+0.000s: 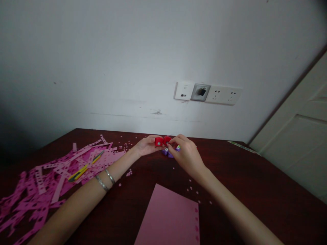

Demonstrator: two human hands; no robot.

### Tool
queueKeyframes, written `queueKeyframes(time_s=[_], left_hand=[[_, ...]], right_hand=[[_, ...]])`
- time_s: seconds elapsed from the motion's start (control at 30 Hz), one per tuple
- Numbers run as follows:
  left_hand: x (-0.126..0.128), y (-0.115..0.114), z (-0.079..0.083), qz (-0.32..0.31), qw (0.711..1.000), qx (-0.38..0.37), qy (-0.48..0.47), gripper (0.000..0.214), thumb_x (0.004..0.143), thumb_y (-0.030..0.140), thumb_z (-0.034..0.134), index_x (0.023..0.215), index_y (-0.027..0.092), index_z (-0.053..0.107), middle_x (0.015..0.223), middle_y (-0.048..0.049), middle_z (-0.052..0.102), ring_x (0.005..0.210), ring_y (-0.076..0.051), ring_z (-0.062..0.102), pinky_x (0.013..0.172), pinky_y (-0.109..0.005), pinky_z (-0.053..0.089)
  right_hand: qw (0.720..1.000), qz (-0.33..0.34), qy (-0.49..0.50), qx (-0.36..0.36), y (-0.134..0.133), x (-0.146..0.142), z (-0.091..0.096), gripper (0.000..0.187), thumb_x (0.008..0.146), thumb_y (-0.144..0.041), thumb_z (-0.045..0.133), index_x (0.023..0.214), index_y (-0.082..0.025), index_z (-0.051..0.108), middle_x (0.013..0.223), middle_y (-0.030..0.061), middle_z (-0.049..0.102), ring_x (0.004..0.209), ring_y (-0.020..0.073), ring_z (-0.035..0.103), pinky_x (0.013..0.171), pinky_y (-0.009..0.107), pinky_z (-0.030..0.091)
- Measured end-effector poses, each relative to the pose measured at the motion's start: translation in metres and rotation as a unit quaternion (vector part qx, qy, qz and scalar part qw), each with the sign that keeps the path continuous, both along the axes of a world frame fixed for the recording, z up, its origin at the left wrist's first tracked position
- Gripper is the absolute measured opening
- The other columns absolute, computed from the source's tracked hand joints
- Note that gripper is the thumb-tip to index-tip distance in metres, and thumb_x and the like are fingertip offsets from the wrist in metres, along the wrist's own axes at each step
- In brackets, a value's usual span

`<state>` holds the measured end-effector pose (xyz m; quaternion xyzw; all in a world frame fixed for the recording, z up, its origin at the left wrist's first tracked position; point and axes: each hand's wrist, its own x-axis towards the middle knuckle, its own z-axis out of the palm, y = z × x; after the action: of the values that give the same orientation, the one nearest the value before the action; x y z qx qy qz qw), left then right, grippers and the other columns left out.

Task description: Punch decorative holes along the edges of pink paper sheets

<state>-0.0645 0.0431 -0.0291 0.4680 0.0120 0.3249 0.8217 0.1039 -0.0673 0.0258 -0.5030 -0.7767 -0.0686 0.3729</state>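
Near the back of the table, my left hand (147, 145) holds up a small red craft punch (158, 141) at its fingertips. A second red craft punch (167, 139) sits right beside it, pinched by my right hand (186, 149). Whether the two red pieces touch each other is too small to tell. Just below and behind my fingers stand purple craft punches (165, 152), partly covered by my right hand. A sheet of pink paper (168, 217) with a row of punched shapes along its right edge lies in front of me, below both hands.
Pink punched paper strips (41, 180) are heaped on the left, with a yellow utility knife (87, 166) on top. Tiny pink paper bits (129, 173) are scattered over the dark table (230, 183). A ruler-like strip (244, 147) lies back right. Wall sockets (222, 94) sit above.
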Motion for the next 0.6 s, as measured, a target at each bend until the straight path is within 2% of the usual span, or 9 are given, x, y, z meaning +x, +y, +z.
queueKeyframes(time_s=[0.17,0.3,0.47,0.6], left_hand=[[0.003,0.0,-0.002,0.0,1.0,-0.002,-0.006,0.035,0.06,0.023,0.074,0.086,0.003,0.063,0.085,-0.0132,0.066,0.084,-0.02,0.061,0.088,-0.032,0.041],[0.005,-0.001,-0.002,0.012,1.0,-0.008,-0.004,0.033,0.06,0.02,0.072,0.087,0.003,0.062,0.088,-0.0148,0.065,0.085,-0.021,0.061,0.088,-0.034,0.04],[0.005,0.0,-0.003,0.02,1.0,-0.012,0.0,0.03,0.061,0.018,0.07,0.086,0.002,0.062,0.085,-0.0141,0.065,0.083,-0.021,0.06,0.088,-0.035,0.04],[0.003,0.002,-0.005,0.02,1.0,-0.01,-0.01,0.029,0.062,0.019,0.07,0.084,0.003,0.062,0.083,-0.0134,0.066,0.084,-0.022,0.061,0.089,-0.036,0.04]], right_hand=[[0.997,-0.067,-0.045,-0.016,-0.002,-0.006,0.004,0.013,0.083,-0.021,0.051,0.08,-0.016,0.062,0.078,0.0062,0.058,0.064,0.016,0.056,0.055,0.025,0.039],[0.994,-0.082,-0.06,-0.036,0.0,-0.009,0.006,0.014,0.083,-0.018,0.049,0.077,-0.015,0.061,0.077,0.0071,0.058,0.064,0.0163,0.056,0.055,0.025,0.038],[0.996,-0.062,-0.048,-0.034,0.006,-0.008,0.005,0.014,0.082,-0.015,0.048,0.074,-0.015,0.059,0.077,0.0074,0.058,0.066,0.0165,0.055,0.058,0.026,0.038],[1.0,-0.007,-0.008,-0.021,0.011,-0.003,0.006,0.012,0.078,-0.013,0.051,0.07,-0.015,0.059,0.071,0.0047,0.058,0.066,0.0154,0.054,0.062,0.026,0.039]])
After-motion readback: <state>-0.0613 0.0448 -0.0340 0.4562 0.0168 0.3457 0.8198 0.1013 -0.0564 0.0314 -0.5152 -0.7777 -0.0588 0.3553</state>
